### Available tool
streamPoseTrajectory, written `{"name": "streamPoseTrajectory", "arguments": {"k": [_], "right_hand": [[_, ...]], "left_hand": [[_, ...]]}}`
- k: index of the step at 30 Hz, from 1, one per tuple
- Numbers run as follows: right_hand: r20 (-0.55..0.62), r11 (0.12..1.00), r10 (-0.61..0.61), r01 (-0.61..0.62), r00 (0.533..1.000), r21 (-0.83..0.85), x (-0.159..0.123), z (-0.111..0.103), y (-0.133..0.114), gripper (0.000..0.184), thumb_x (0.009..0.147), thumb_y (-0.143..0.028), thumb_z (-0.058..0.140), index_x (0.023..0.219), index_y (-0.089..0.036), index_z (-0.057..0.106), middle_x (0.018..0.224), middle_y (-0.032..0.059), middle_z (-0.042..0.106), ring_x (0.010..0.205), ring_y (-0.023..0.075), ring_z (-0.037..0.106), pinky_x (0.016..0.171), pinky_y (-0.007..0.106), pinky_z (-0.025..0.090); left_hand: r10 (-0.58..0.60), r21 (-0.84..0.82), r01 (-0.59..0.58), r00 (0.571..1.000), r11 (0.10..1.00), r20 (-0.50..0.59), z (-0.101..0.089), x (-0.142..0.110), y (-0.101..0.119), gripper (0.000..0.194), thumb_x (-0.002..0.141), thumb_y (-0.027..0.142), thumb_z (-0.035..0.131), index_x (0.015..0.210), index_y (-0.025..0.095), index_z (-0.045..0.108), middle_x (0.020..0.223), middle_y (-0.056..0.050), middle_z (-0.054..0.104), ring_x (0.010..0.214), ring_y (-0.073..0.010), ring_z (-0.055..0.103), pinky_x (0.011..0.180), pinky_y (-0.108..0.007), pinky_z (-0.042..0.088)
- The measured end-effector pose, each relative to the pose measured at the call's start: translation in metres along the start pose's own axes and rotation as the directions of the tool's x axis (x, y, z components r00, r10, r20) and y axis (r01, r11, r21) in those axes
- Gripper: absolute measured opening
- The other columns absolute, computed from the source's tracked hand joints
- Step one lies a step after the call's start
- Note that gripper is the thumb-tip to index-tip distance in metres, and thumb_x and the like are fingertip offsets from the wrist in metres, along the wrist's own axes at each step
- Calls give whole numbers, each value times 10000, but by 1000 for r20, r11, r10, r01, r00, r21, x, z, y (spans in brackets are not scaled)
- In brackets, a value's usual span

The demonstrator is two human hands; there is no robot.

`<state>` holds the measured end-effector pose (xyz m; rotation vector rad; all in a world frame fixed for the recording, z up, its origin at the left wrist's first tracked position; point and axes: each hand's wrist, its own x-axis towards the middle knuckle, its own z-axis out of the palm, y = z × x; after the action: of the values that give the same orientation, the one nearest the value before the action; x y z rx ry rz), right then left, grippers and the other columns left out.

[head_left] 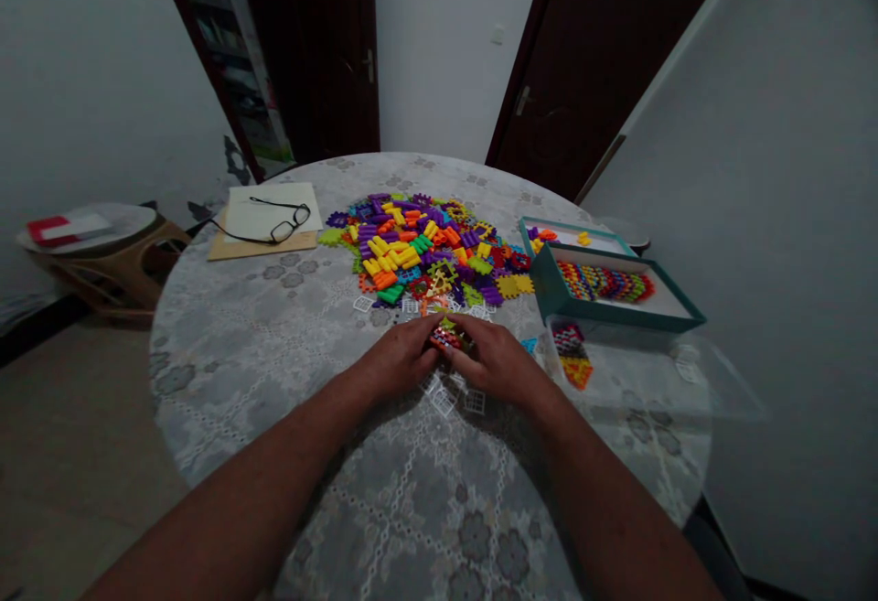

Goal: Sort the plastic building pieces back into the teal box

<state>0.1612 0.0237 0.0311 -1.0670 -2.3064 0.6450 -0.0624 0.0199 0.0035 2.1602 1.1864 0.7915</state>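
My left hand (403, 356) and my right hand (492, 359) meet near the middle of the round table. Between them is a small multicoloured block of plastic pieces (447, 337), showing red, white and green. Fingers of both hands are closed around its sides and cover part of it. Just beyond the fingertips lies a large heap of plastic building pieces (394, 253) in yellow, purple, orange, green and blue. Several small white grid-like pieces (443, 400) lie on the patterned tablecloth (384, 491) by my wrists.
To the right stand a teal box (621, 313) with rows of coloured pieces, its lid (610, 240) behind, and a clear plastic container (557, 368) with small pieces. Black-framed glasses (283, 230) rest on papers (240, 203) at the left. Behind are dark doors (322, 52).
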Motion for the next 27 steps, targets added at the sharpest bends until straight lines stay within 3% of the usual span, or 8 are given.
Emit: {"name": "streamPoseTrajectory", "arguments": {"k": [5, 10, 18, 27], "right_hand": [[23, 995, 57, -55, 998, -87, 0, 4, 0, 537, 989, -240, 748, 1517, -205, 654, 1432, 135, 765, 1289, 296, 722, 1139, 453, 537], [17, 969, 111, -105, 994, -225, 2, 5, -5, 428, 1027, -226, 691, 1453, -196, 710, 1336, 135, 798, 1214, 308, 720, 1093, 438, 532], [21, 982, 131, -127, 991, -138, 7, 11, -15, 371, 1038, -194, 658, 1407, -198, 686, 1348, 118, 781, 1246, 265, 701, 1116, 396, 505], [-39, 910, 299, -297, 953, -290, 11, 25, -22, 297, 1009, -289, 639, 1292, -199, 652, 1272, 124, 750, 1130, 265, 705, 954, 370, 528]], "left_hand": [[-18, 22, 18, 1000, 1000, 6, 2, 1, -3, 547, 981, 150, 584, 1515, 220, 675, 1422, -114, 787, 1312, -284, 738, 1168, -441, 553], [-50, 48, 49, 999, 998, 17, 4, 1, -5, 485, 1032, 206, 557, 1500, 220, 682, 1410, -117, 795, 1280, -282, 756, 1133, -420, 567], [-7, 7, 7, 1000, 1000, 1, 1, 2, -4, 503, 1052, 263, 493, 1516, 209, 681, 1368, -130, 812, 1256, -293, 769, 1119, -431, 582], [11, 7, -11, 1000, 1000, -17, -1, 3, -15, 508, 1052, 367, 532, 1511, 241, 707, 1393, -104, 811, 1250, -307, 785, 1116, -429, 590]]}}
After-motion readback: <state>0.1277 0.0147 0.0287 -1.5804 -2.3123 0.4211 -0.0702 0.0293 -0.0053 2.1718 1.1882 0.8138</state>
